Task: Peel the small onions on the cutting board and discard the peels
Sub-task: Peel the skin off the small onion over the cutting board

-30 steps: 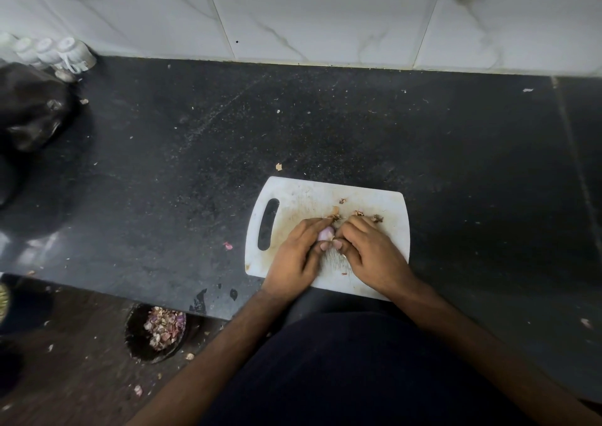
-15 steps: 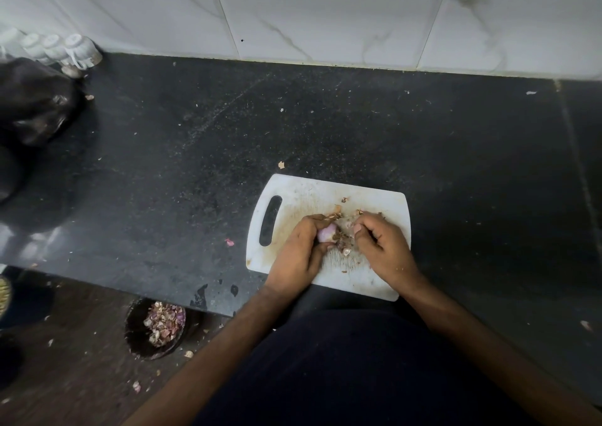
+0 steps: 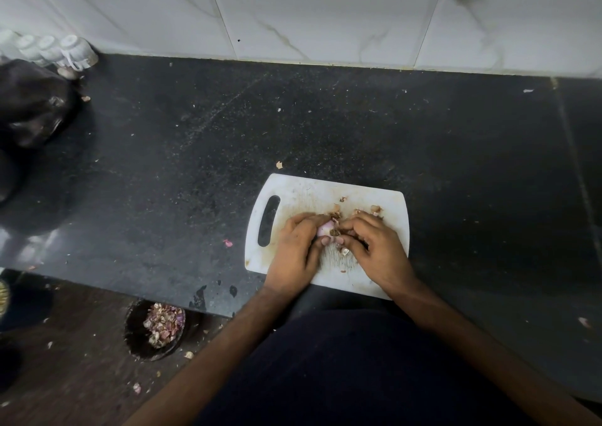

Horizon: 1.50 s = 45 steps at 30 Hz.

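A white cutting board (image 3: 303, 194) with a handle slot lies at the counter's front edge. My left hand (image 3: 296, 253) holds a small pale-pink onion (image 3: 324, 228) over the board's middle. My right hand (image 3: 378, 249) meets it from the right, fingertips pinching a brown bit of peel (image 3: 334, 232) on the onion. Loose brown peel scraps (image 3: 374, 210) lie on the board just beyond my right hand. Most of the onion is hidden by my fingers.
The black stone counter (image 3: 358, 126) carries scattered peel flecks. A dark bin of onion peels (image 3: 156, 328) stands on the floor at lower left. A black bag (image 3: 32, 103) and white cups (image 3: 75, 51) sit at the far left by the tiled wall.
My right hand, which had drawn a little away to the right half a second ago, has closed back in on the onion held in my left hand.
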Each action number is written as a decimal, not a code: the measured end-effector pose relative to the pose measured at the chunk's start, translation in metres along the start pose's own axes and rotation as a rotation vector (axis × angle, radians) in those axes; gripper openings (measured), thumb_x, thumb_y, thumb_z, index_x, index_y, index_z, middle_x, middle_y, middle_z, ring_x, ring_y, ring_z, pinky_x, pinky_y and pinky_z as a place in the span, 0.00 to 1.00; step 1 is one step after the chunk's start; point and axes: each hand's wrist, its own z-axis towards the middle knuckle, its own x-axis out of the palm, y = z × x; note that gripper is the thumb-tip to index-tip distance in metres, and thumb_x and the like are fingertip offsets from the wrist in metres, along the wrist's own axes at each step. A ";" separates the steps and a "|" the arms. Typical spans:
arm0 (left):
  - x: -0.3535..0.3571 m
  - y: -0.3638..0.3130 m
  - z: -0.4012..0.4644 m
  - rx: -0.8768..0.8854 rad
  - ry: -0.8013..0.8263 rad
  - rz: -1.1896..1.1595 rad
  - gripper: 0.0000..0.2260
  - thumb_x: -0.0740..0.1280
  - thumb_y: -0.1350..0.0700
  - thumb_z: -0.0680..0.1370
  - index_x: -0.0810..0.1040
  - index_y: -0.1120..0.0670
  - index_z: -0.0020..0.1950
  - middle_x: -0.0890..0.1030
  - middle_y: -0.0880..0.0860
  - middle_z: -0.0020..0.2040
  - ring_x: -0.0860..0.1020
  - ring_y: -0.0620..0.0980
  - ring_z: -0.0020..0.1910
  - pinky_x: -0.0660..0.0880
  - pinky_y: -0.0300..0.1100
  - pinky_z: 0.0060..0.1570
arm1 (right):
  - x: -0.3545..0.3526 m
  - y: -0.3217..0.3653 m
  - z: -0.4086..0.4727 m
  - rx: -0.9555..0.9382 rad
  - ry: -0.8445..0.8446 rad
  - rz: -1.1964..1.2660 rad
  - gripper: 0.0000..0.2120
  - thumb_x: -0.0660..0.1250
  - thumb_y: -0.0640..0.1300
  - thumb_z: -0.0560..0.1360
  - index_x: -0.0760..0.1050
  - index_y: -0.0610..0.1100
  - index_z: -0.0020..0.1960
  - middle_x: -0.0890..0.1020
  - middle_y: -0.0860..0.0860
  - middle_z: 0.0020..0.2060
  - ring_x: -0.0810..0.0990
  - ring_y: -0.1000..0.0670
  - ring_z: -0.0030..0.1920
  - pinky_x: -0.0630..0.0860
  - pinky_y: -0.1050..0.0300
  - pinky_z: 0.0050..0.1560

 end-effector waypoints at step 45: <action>0.003 0.004 0.001 0.045 0.027 0.117 0.24 0.71 0.52 0.80 0.72 0.49 0.75 0.76 0.48 0.60 0.72 0.49 0.62 0.72 0.52 0.61 | -0.004 0.007 0.005 0.013 -0.028 0.092 0.09 0.72 0.40 0.78 0.83 0.43 0.58 0.83 0.55 0.52 0.81 0.59 0.55 0.77 0.62 0.58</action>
